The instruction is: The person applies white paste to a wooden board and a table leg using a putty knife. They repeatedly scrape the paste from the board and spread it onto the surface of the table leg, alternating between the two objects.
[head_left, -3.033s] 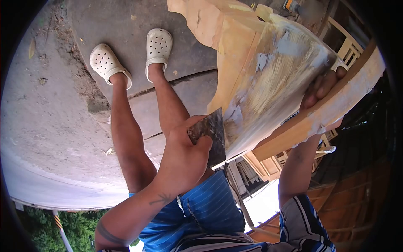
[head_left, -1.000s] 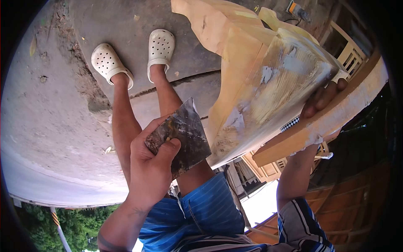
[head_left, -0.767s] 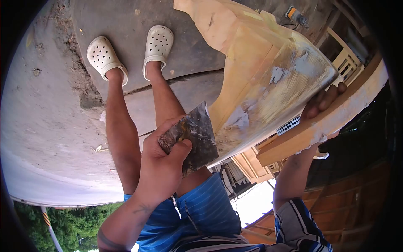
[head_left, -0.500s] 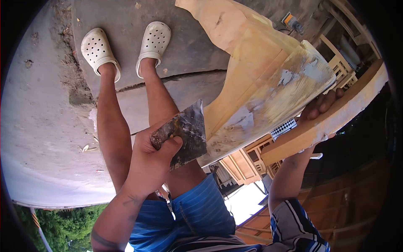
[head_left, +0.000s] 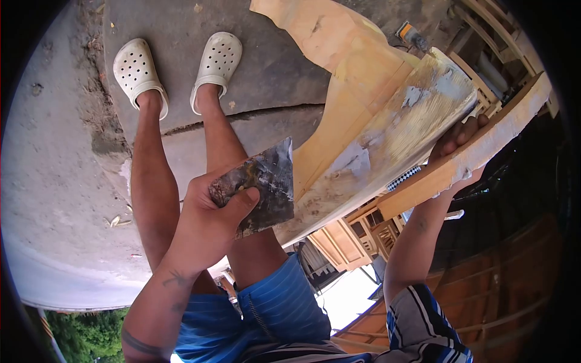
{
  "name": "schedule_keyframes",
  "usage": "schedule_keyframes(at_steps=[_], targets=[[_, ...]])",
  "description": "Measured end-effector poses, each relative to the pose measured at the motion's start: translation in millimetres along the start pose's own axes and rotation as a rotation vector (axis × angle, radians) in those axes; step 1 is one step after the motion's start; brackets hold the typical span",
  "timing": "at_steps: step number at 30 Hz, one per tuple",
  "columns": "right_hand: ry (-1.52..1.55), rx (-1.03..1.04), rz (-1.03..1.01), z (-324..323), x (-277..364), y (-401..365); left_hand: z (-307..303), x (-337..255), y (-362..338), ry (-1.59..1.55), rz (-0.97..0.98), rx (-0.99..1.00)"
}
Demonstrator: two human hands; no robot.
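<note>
My left hand is closed on a flat, dark putty scraper, its thumb pressed on the smeared face. Beside the scraper's right edge stands a large shaped wooden piece, its pale face streaked with grey-white filler. On the right, a curved wooden board has a rough edge coated in similar filler. My right hand holds this board from below, fingers curled over its upper edge; the palm is hidden behind the wood.
White clogs are on my feet on cracked concrete. An orange-and-grey power tool lies on the ground at the top right. Wooden furniture stands beyond the workpiece. Green trees show at the lower left.
My left hand and the scraper sit slightly further left and up in view. The curved board and right hand have also shifted a little left and up. Both grips are unchanged.
</note>
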State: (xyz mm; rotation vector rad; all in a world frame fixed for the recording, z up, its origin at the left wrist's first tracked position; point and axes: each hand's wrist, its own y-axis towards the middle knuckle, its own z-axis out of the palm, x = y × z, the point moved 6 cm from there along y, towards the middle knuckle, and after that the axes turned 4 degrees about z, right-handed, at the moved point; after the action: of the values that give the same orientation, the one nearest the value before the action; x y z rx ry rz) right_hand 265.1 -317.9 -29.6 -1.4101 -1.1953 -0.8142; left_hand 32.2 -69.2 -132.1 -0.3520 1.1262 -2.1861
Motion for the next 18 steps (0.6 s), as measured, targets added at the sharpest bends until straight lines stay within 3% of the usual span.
schedule_keyframes(at_steps=[1, 4, 5, 9, 12, 13, 16, 17, 18], targets=[[-0.113, -0.134, 0.010, -3, 1, -2, -1, 1, 1, -0.030, -0.018, 0.001], [-0.134, -0.036, 0.041, -7, 0, 2, 0, 4, 8, -0.070, -0.067, 0.023], [-0.165, -0.159, 0.062, -14, -2, 0, 2, 4, 13, -0.041, -0.077, 0.048], [-0.082, -0.136, 0.062, -9, 1, 0, 1, 10, 44, 0.135, -0.118, 0.008], [-0.153, -0.058, -0.009, -10, 3, 2, 1, 0, 69, 0.356, -0.145, 0.147], [-0.055, 0.075, -0.020, 0, 3, 3, 4, 12, 80, 0.135, -0.265, 0.327], [-0.006, 0.170, -0.008, 6, 6, 2, 8, 10, 86, 0.257, -0.230, 0.344], [0.037, 0.289, -0.016, 8, 6, 2, 10, 7, 86, 0.281, -0.234, 0.364], [0.118, 0.327, 0.087, 8, 6, 5, 11, 6, 89, 0.301, -0.226, 0.396]])
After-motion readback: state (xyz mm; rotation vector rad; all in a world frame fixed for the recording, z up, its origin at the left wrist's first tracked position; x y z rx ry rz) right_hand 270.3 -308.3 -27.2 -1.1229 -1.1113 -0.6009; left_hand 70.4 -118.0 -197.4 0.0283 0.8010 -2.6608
